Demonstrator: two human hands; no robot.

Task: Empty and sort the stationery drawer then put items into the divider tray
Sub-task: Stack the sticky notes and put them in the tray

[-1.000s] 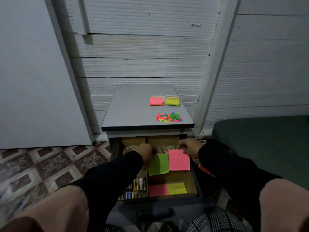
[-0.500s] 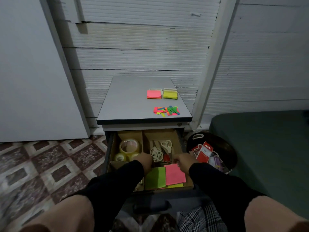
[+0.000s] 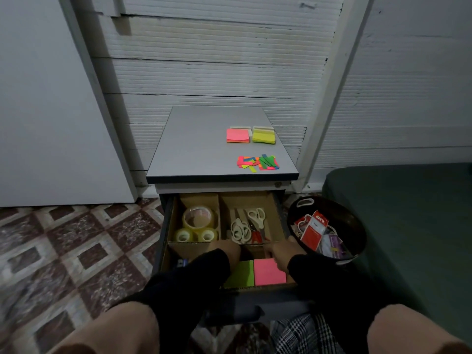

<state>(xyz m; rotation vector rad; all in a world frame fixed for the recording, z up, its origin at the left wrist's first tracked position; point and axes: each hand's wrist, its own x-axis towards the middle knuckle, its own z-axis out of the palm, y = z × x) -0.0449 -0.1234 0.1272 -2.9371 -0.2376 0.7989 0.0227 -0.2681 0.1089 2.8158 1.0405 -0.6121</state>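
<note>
Both hands are reaching into the drawer's divider tray (image 3: 176, 221): left hand (image 3: 226, 249) beside the green pad (image 3: 241, 274), right hand (image 3: 281, 251) touching the pink pad (image 3: 269, 272), now lying flat. Whether the fingers are spread or pinching, I cannot tell.

sleeves (image 3: 194, 282): black, long | lap: black-white plaid cloth (image 3: 304, 335) | knees bare

Open drawer (image 3: 278, 208), divider tray (image 3: 220, 200), green pad (image 3: 241, 274), pink pad (image 3: 268, 272)

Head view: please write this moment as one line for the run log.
stage: filling tray | left hand: on green notes | right hand: on pink notes | tape rolls, scissors: rear compartments | grip: unclear
</note>
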